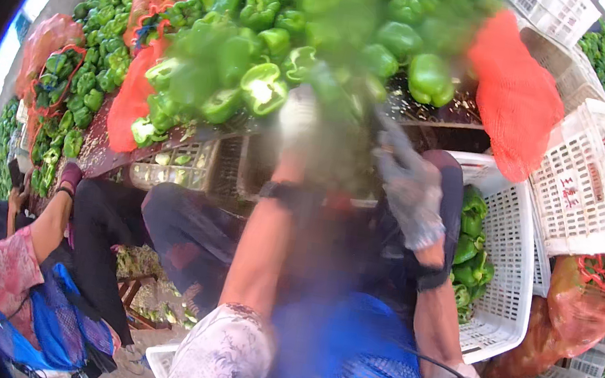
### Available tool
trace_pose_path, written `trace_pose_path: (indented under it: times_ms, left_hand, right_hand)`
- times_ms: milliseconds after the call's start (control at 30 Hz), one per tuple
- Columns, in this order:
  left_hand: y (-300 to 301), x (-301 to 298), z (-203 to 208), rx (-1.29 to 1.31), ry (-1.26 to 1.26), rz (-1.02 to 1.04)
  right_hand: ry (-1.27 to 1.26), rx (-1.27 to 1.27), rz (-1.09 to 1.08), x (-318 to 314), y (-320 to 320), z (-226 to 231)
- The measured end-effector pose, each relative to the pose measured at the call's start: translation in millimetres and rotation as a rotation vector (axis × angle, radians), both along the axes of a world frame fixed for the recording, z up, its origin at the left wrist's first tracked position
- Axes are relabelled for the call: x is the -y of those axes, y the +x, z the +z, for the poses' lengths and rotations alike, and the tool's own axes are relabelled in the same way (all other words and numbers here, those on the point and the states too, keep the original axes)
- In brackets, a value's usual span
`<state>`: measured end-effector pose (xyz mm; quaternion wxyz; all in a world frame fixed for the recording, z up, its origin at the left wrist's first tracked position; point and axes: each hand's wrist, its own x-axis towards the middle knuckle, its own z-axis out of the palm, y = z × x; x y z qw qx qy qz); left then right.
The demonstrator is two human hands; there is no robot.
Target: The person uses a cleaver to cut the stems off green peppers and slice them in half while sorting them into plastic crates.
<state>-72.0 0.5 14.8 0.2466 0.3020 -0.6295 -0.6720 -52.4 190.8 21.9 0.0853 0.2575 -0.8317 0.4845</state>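
My left hand [299, 117], in a white glove, reaches to the near edge of a heap of green bell peppers [406, 42]. A smear over the middle of the picture hides its fingers and whatever they touch. A cut bell pepper [263, 90] with its pale inside showing lies just left of it. My right hand [410, 192], in a grey glove, is apart from it on the right, over my knee. Its fingers stretch toward the middle and look spread, with nothing visible in them, though the tips meet the smear. A whole bell pepper [431, 80] lies beyond it.
At my right stands a white crate [506, 269] partly filled with green peppers. Red mesh sacks [512, 94] and stacked white crates [586, 180] rise beyond it. Under the table edge sits another crate [172, 164]. A co-worker's arm [48, 232] is at the left.
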Motion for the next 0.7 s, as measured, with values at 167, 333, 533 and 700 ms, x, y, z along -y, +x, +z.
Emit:
trace_pose_path:
  times_ms: [167, 333, 533, 700]
  left_hand:
    - [-23, -8, 5, 0.299, -0.343, 0.011]
    - [-18, -4, -8, 0.049, -0.307, 0.058]
    - [-14, 28, 5, -0.41, -0.176, 0.239]
    - [48, 102, 72, -0.81, -0.049, 0.298]
  right_hand:
    - [0.246, -0.11, -0.097, -29, -9, -5]
    - [-0.021, 0.572, -0.071, -7, 31, 21]
    - [-0.043, 0.398, 0.039, 17, 44, 44]
    - [0.077, 0.101, 0.36, 98, 36, 68]
